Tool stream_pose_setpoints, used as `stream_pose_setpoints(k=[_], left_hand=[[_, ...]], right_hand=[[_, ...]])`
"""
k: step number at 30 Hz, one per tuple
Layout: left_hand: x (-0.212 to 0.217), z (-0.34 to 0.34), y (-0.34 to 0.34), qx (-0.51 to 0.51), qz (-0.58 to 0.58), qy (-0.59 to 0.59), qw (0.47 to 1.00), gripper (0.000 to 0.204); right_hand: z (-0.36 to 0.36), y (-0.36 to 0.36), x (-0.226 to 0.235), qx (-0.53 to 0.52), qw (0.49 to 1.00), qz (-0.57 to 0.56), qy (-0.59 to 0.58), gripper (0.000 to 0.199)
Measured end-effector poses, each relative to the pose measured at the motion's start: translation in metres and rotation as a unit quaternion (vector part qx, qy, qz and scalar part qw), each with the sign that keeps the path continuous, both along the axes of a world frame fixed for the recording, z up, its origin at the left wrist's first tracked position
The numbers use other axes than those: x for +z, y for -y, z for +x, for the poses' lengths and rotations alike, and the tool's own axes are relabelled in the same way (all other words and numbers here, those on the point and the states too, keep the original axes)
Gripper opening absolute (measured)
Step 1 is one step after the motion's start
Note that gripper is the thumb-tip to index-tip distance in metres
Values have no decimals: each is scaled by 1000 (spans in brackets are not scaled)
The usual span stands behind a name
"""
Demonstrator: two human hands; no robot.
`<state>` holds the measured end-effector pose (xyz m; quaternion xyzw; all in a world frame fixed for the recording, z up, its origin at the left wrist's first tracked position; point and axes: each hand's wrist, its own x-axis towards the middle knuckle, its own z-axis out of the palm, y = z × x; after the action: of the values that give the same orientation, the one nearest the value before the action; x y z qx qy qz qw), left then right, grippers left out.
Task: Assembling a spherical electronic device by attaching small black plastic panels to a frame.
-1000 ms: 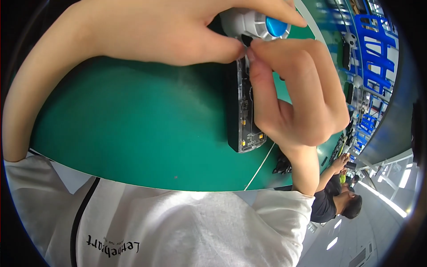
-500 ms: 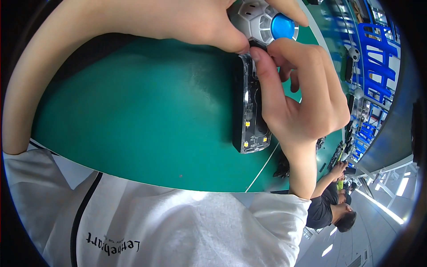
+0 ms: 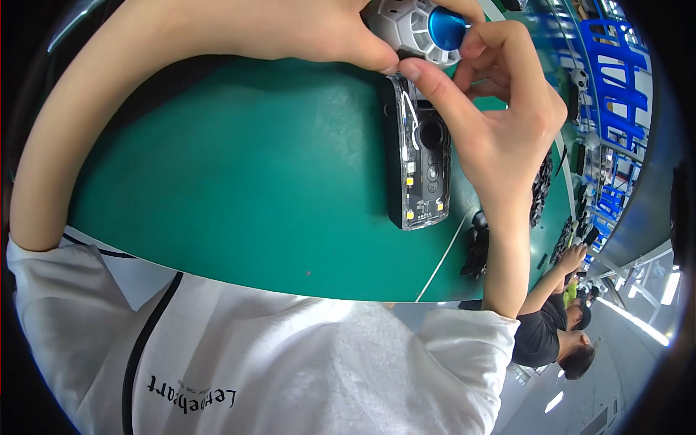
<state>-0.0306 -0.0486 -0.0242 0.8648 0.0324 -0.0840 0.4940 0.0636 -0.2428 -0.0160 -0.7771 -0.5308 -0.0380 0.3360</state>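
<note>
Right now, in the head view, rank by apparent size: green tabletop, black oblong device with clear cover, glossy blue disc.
1. Green tabletop
2. Black oblong device, partly hidden
3. Glossy blue disc
No near ties.

Your left hand reaches around the white ball with its blue cap, thumb on the near side and a finger beyond. Your right hand brings its thumb tip close against the left one, at the far end of a black device with a clear cover, whose other end points toward the green table's near edge. Black parts lie by that edge, close to your right forearm; a co-worker sits farther right.
</note>
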Motion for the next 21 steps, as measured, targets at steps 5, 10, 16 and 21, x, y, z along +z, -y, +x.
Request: stream_pose_setpoints(k=[5, 10, 16, 21], left_hand=[[4, 10, 0, -14, 32, -16, 999, 54], [6, 14, -10, -32, 6, 51, 998, 44], [5, 7, 4, -42, 76, 43, 995, 47], [15, 9, 12, -70, 144, 25, 987, 49]], right_hand=[[6, 6, -4, 6, 1000, 19, -13, 33], [11, 9, -8, 3, 999, 21, -27, 27], [10, 15, -3, 14, 998, -19, 61, 24], [10, 16, -16, 21, 997, 4, 77, 23]])
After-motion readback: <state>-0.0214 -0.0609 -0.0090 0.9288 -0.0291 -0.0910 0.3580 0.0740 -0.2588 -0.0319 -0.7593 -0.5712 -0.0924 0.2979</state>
